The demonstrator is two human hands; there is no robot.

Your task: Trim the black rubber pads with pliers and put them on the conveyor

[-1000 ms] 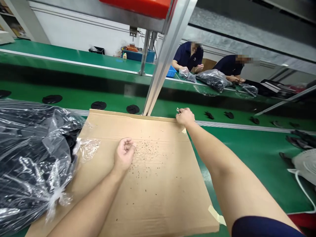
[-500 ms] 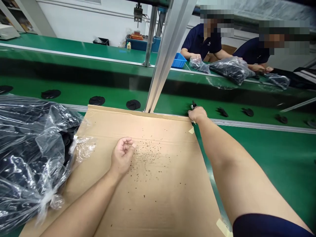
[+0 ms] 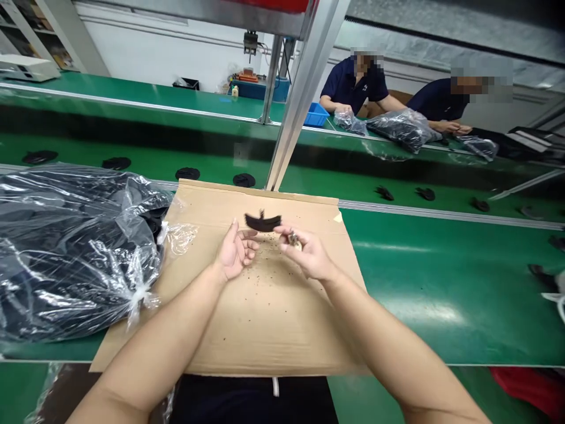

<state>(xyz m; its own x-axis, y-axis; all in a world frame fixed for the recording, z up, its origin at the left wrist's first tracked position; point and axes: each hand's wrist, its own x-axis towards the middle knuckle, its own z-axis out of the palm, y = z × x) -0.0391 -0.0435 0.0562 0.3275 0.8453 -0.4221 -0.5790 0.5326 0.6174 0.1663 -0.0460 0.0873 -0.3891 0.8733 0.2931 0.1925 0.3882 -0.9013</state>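
Note:
A black curved part (image 3: pixel 263 223) with a short stem on its upper edge is held up above the cardboard sheet (image 3: pixel 212 347). My right hand (image 3: pixel 309 254) pinches its right end between closed fingers. A small object (image 3: pixel 293 238), part metallic and part pale, also sits in that hand; I cannot make out its kind. My left hand (image 3: pixel 236 253) is open just left of the black part, palm turned inward and fingers apart. Whether its fingertips touch the part is unclear. Dark crumbs lie scattered on the cardboard below both hands.
To my left lies a large clear plastic bag (image 3: pixel 79 253) of black parts, overlapping the cardboard. Behind a metal rail, several black pieces rest on a green belt (image 3: pixel 154 150). An upright metal post (image 3: pixel 293 100) rises beyond the cardboard. Two people work across the line near a blue bin (image 3: pixel 316 115).
My right hand has come back from the belt edge to the middle, bringing the black curved part. My left hand has opened and moved slightly right and up. The camera view has shifted.

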